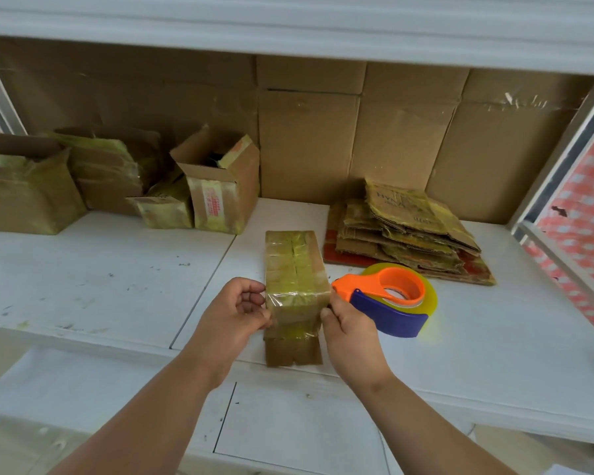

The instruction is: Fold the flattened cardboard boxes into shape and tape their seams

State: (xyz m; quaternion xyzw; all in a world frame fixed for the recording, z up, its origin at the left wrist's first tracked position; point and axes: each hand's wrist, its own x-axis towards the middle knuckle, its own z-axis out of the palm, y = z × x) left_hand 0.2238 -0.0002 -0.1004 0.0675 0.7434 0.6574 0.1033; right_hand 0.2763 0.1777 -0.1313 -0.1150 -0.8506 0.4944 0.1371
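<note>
Both hands meet at the near end of the box point(295, 269): my left hand point(235, 311) pinches its left corner with curled fingers, and my right hand point(348, 329) grips the dispenser point(390, 301), thumb against the box's right edge. Box lies on the white surface point(100, 279), wrapped in yellowish tape. Flat cardboard point(405, 234) is stacked just behind the dispenser. Folded boxes point(117, 186) stand far left.

Even soft daylight, wide-angle edge warping
</note>
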